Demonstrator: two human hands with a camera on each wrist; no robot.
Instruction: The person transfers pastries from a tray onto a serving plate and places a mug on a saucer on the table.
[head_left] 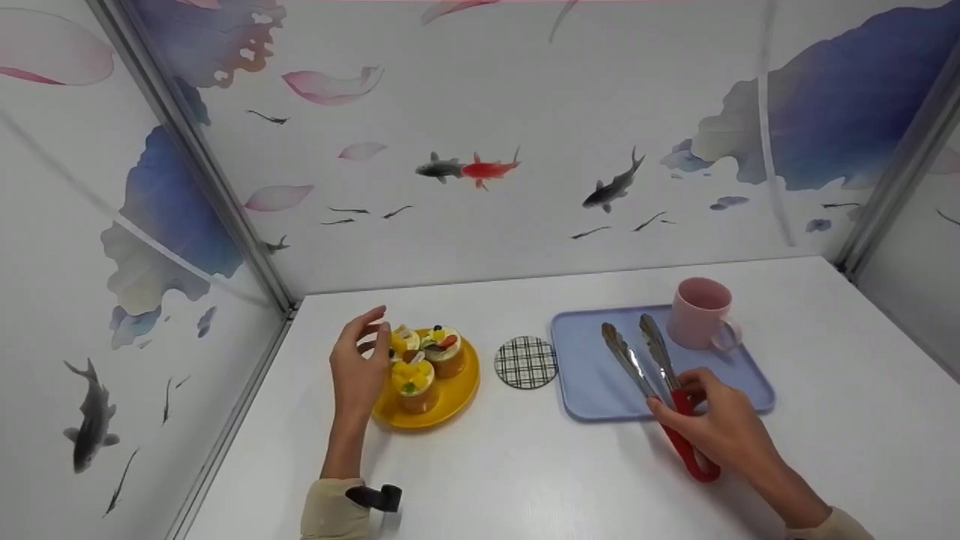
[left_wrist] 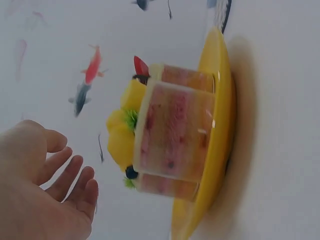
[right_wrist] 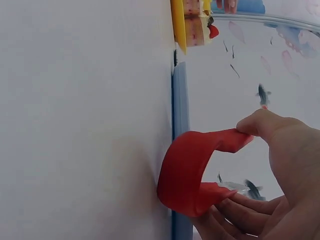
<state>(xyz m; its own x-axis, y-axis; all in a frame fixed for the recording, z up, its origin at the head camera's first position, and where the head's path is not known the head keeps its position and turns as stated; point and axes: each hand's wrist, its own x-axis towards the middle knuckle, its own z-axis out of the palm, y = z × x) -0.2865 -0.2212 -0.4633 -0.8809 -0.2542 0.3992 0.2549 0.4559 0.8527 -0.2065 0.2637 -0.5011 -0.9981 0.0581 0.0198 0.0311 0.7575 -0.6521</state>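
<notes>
My right hand (head_left: 716,424) grips a pair of tongs (head_left: 686,442) by the red handle, thumb on one arm and fingers on the other. The metal tips stand apart over the blue tray (head_left: 600,401). In the right wrist view the red handle bend (right_wrist: 180,172) shows close up. My left hand (head_left: 360,371) hovers with loosely bent fingers at the left of a yellow plate (head_left: 457,401), holding nothing. On that plate sit several dessert cups (head_left: 416,386) topped with yellow fruit, berries and cream; the left wrist view shows a layered cup (left_wrist: 175,130) from the side.
A pink mug (head_left: 697,315) stands at the tray's back right corner. Between plate and tray lies a round checked coaster (head_left: 525,362). Walls printed with fish and petals (head_left: 487,112) enclose the white table (head_left: 510,480) at the back and sides.
</notes>
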